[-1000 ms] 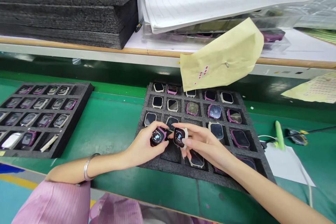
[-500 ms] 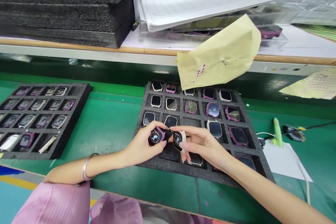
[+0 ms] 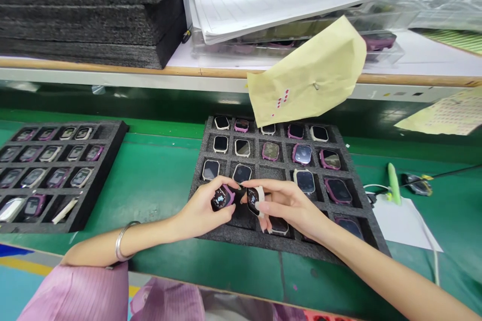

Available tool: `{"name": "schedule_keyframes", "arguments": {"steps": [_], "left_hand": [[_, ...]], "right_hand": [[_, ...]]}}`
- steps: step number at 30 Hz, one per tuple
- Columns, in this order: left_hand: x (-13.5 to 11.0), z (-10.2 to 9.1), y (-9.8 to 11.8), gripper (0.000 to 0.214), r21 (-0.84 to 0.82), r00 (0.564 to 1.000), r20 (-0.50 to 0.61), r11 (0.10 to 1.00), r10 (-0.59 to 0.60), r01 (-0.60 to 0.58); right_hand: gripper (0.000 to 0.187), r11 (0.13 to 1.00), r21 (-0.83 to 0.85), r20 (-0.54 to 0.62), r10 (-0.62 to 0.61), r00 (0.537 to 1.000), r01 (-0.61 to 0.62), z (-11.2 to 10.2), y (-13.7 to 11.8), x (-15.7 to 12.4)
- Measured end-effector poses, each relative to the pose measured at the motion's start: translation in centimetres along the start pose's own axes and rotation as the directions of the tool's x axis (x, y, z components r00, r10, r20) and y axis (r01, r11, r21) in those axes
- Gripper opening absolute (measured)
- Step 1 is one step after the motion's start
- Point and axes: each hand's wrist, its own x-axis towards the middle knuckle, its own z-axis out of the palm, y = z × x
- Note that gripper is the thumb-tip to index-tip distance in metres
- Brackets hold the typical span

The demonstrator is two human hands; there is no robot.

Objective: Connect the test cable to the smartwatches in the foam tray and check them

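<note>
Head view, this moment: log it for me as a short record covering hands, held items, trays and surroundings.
Left hand: grips a purple-cased smartwatch, display lit
Right hand: grips a white-cased smartwatch, display lit
Hand position: both over the central foam tray
Central tray contents: purple- and pale-cased watches in compartments
Left foam tray: more watches in compartments
Surface: green tabletop
Shelf edge: yellow paper hanging down
Left wrist: silver bangle
</note>
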Motion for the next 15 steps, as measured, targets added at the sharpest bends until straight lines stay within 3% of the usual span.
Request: {"name": "schedule_keyframes", "arguments": {"steps": [5, 10, 15], "left_hand": [[0.08, -0.03, 0.14, 0.029, -0.032, 0.999, -0.049, 0.999, -0.017, 0.016], [0.03, -0.04, 0.23, 0.028, -0.006, 1.0, -0.005, 1.0, -0.004, 0.004], [-0.19, 0.03, 0.16, 0.03, -0.029, 0.999, -0.035, 1.0, -0.002, 0.001]], "right_hand": [[0.038, 0.999, 0.006, 0.01, -0.032, 0.999, 0.032, 0.0, -0.09, -0.06], [0.036, 1.0, -0.005, 0.008, -0.014, 1.0, 0.014, -0.13, 0.02, -0.06], [0.04, 0.999, -0.028, -0.023, -0.023, 0.999, 0.022, 0.05, -0.13, -0.16]]}}
